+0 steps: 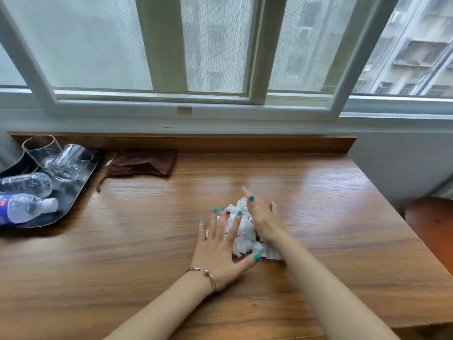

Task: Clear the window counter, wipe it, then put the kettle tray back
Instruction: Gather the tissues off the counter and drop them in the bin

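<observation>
A pile of torn white paper scraps [244,231] lies on the wooden window counter [147,241]. My left hand [220,249] rests flat with fingers spread against the pile's left side. My right hand [261,217] stands on edge, fingers straight, pressed to the pile's right side. Neither hand grips anything. A black tray [71,192] sits at the counter's left end, holding two clear glasses [63,163] and two plastic water bottles [27,195]. No kettle is in view.
A crumpled brown cloth [142,163] lies at the back of the counter beside the tray. A raised wooden lip [220,143] runs along the back under the window. A round wooden stool [431,222] stands past the counter's right edge.
</observation>
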Demonstrator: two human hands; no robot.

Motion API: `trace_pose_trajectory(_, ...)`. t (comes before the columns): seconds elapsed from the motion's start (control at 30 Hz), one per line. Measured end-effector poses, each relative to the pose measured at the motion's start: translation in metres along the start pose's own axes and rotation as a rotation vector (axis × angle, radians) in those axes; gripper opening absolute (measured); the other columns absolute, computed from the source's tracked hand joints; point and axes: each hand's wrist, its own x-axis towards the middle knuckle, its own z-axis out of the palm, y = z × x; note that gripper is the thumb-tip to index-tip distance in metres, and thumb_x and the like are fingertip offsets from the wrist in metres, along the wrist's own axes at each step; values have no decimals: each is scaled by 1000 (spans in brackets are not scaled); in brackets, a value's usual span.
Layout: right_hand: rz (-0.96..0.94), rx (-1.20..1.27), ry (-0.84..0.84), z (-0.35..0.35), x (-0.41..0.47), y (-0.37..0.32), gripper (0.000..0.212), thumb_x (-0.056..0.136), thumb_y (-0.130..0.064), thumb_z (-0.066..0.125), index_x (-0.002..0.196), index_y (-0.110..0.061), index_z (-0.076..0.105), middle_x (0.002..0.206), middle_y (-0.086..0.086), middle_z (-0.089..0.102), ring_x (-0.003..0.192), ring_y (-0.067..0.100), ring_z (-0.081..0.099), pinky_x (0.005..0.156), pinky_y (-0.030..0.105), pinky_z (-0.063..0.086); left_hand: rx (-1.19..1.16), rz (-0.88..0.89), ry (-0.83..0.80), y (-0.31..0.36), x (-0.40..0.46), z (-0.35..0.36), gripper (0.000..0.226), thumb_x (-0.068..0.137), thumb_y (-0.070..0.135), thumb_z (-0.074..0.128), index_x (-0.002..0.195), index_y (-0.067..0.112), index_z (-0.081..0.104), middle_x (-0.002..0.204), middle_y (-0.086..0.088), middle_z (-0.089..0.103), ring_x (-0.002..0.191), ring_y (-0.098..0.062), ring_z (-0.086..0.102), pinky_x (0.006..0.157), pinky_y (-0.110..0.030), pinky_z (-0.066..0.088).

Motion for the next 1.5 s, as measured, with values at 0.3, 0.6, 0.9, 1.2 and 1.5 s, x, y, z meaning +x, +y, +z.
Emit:
trace_pose_trajectory(0.3,-7,-149,177,-15,-63,38,94,71,-90,-10,151,-41,-4,161,-17,-6,147,1,-12,117,39,-17,-81,15,82,-7,11,-14,84,64,86,-22,137,47,-31,156,6,-25,142,-13,-29,117,-41,-15)
trace_pose_trajectory(0.6,257,-371,36,13,-120,26,138,32,-103,4,125,-21,-55,144,-6,-47,141,12,-35,115,45,-23,-175,22,49,9,66,-5,91,61,78,-35,143,41,-20,161,8,-10,146,-7,-15,120,-37,-6)
trace_pose_trajectory(0.9,121,-256,-14,1,-89,19,137,46,-94,42,129,-34,-48,145,-22,-39,139,0,-32,117,45,-18,-391,197,56,4,62,-11,95,70,77,-28,150,39,5,157,24,8,146,0,-3,119,-27,-5)
trace_pose_trajectory(1.2,249,-379,32,14,-110,15,150,34,-104,11,147,-14,-28,157,-3,-26,146,14,-25,115,47,-20,-85,152,-38,-10,72,-11,85,68,74,-32,143,37,-21,157,17,-11,146,-5,-11,119,-32,-6)
trace_pose_trajectory(1.5,189,-405,-31,6,-88,11,149,37,-102,16,148,-12,-27,159,2,-27,144,16,-30,117,49,-17,203,441,-150,-9,73,-17,84,74,77,-11,150,43,-3,160,11,-5,147,-11,-14,119,-35,-10)
